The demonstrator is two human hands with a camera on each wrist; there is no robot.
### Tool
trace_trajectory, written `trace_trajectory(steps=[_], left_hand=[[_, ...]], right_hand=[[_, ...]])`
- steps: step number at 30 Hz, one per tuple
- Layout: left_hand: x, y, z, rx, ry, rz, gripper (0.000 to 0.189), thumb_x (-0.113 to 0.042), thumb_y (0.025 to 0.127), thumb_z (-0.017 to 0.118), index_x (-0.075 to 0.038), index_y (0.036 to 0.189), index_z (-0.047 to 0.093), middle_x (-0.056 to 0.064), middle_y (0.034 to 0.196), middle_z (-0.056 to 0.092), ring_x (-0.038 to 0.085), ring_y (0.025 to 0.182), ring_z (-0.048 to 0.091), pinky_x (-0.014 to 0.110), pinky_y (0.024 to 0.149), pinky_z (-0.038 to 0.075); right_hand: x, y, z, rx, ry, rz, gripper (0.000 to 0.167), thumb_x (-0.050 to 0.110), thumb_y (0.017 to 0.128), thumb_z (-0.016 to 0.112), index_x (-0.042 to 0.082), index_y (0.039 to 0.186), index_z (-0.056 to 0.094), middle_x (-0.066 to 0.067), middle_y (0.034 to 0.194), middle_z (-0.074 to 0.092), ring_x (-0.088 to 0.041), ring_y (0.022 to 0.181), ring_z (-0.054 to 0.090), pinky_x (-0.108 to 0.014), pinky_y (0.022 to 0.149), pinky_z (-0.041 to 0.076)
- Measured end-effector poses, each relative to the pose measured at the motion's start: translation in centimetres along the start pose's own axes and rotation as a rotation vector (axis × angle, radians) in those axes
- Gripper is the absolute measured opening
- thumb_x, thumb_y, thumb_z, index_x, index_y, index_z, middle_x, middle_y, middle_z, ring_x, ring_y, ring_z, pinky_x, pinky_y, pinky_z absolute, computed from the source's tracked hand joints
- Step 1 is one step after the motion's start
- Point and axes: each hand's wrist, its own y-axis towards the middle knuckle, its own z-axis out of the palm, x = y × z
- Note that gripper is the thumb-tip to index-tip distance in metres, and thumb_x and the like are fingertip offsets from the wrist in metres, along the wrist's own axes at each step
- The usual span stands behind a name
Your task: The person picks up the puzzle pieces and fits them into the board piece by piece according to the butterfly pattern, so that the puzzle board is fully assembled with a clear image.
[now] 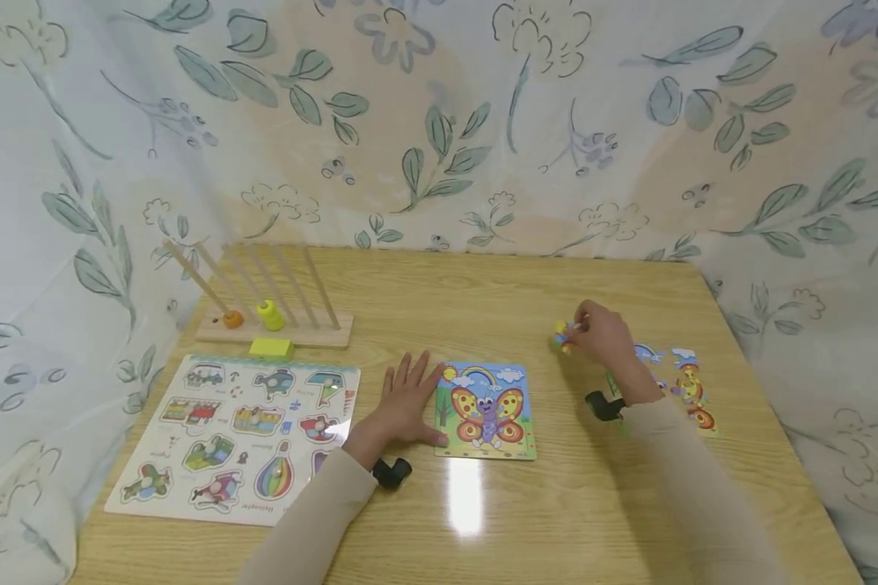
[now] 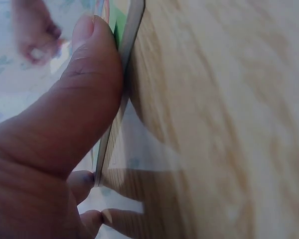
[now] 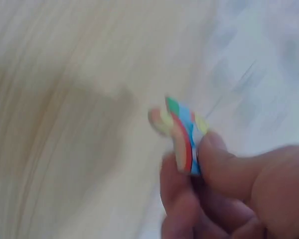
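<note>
Right hand (image 1: 601, 335): grip pinching small multicoloured jigsaw piece (image 3: 187, 130) above wood-grain bench (image 1: 439, 301). Left hand (image 1: 406, 404): grip spread, touching square butterfly-picture board (image 1: 488, 418).

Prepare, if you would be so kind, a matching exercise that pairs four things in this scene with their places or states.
Things
1. left hand
2. right hand
3. butterfly picture board
4. wooden rod stand

Places or states
A. lying flat between the two hands
B. just beyond the white vehicle board
C. spread, touching the butterfly picture board's left edge
D. pinching a colourful puzzle piece

Right pairs: 1-C, 2-D, 3-A, 4-B
</note>
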Motion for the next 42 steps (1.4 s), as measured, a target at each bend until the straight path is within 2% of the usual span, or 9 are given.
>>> trace_trajectory(steps=[2, 5, 9, 12, 16, 25, 33, 38, 42], left_hand=[[0.1, 0.0, 0.0, -0.001, 0.002, -0.004, 0.121, -0.051, 0.061, 0.086, -0.020, 0.155, 0.017, 0.013, 0.163, 0.000, 0.040, 0.148, -0.009, 0.062, 0.116, -0.004], [0.1, 0.1, 0.2, -0.009, 0.001, -0.005, 0.121, -0.051, 0.060, 0.086, -0.020, 0.155, 0.018, 0.013, 0.163, 0.000, 0.041, 0.148, -0.009, 0.062, 0.116, -0.004], [-0.1, 0.2, 0.4, -0.012, -0.013, 0.011, 0.124, -0.052, 0.059, 0.086, -0.017, 0.155, 0.017, 0.013, 0.163, 0.001, 0.041, 0.148, -0.009, 0.063, 0.116, -0.003], [-0.3, 0.2, 0.4, -0.006, -0.019, 0.011, 0.127, -0.052, 0.058, 0.086, -0.013, 0.155, 0.013, 0.012, 0.163, -0.001, 0.040, 0.148, -0.009, 0.063, 0.116, -0.004], [-0.4, 0.3, 0.4, -0.001, -0.006, -0.009, 0.129, -0.052, 0.058, 0.086, -0.011, 0.155, 0.012, 0.011, 0.163, -0.002, 0.038, 0.148, -0.010, 0.062, 0.116, -0.004], [0.0, 0.3, 0.2, 0.008, -0.015, -0.031, 0.128, -0.051, 0.058, 0.088, -0.014, 0.155, 0.014, 0.010, 0.163, -0.002, 0.037, 0.148, -0.011, 0.060, 0.117, -0.006], [-0.5, 0.4, 0.0, 0.008, -0.016, -0.018, 0.127, -0.051, 0.058, 0.087, -0.014, 0.155, 0.014, 0.010, 0.163, -0.002, 0.038, 0.148, -0.012, 0.061, 0.116, -0.005], [-0.4, 0.3, 0.2, -0.003, -0.003, -0.028, 0.129, -0.052, 0.057, 0.087, -0.015, 0.155, 0.013, 0.009, 0.163, -0.002, 0.036, 0.148, -0.011, 0.060, 0.117, -0.004], [-0.3, 0.1, 0.3, -0.014, -0.008, -0.036, 0.129, -0.052, 0.056, 0.088, -0.014, 0.155, 0.014, 0.009, 0.163, 0.000, 0.036, 0.149, -0.010, 0.059, 0.118, -0.004]], right_hand=[[3.3, -0.1, 1.7, 0.067, 0.110, -0.082, 0.020, 0.016, 0.090, 0.067, 0.000, 0.096, 0.056, -0.018, 0.084, 0.072, -0.031, 0.072, 0.069, -0.034, 0.061, 0.053], [7.5, -0.3, 4.7, 0.207, 0.204, -0.167, 0.019, 0.017, 0.087, 0.071, 0.003, 0.091, 0.058, -0.008, 0.070, 0.069, -0.020, 0.059, 0.064, -0.027, 0.054, 0.047], [9.8, -0.4, 8.2, 0.255, 0.159, -0.222, 0.021, 0.021, 0.083, 0.075, 0.007, 0.084, 0.060, -0.001, 0.064, 0.061, -0.011, 0.052, 0.050, -0.024, 0.050, 0.042], [10.2, -0.5, 9.7, 0.233, 0.081, -0.201, 0.025, 0.025, 0.081, 0.077, 0.008, 0.079, 0.060, 0.000, 0.063, 0.059, -0.010, 0.051, 0.049, -0.022, 0.048, 0.042], [10.5, -0.3, 10.6, 0.212, -0.022, -0.174, 0.028, 0.031, 0.079, 0.078, 0.010, 0.076, 0.061, 0.002, 0.063, 0.058, -0.010, 0.051, 0.050, -0.021, 0.047, 0.041], [11.4, 0.6, 10.9, 0.181, -0.099, -0.138, 0.032, 0.033, 0.078, 0.079, 0.009, 0.082, 0.059, -0.001, 0.070, 0.059, -0.013, 0.055, 0.051, -0.023, 0.048, 0.042], [11.0, 0.9, 10.8, 0.137, -0.068, -0.063, 0.033, 0.037, 0.075, 0.080, 0.013, 0.075, 0.056, 0.000, 0.067, 0.056, -0.015, 0.056, 0.048, -0.025, 0.047, 0.035], [10.2, 0.8, 10.9, 0.126, 0.001, -0.119, 0.029, 0.037, 0.082, 0.074, 0.015, 0.074, 0.057, 0.003, 0.064, 0.057, -0.011, 0.054, 0.048, -0.022, 0.047, 0.037], [8.2, 0.8, 9.0, 0.070, 0.080, -0.174, 0.023, 0.030, 0.090, 0.066, 0.013, 0.075, 0.061, 0.002, 0.064, 0.058, -0.011, 0.054, 0.048, -0.023, 0.050, 0.040]])
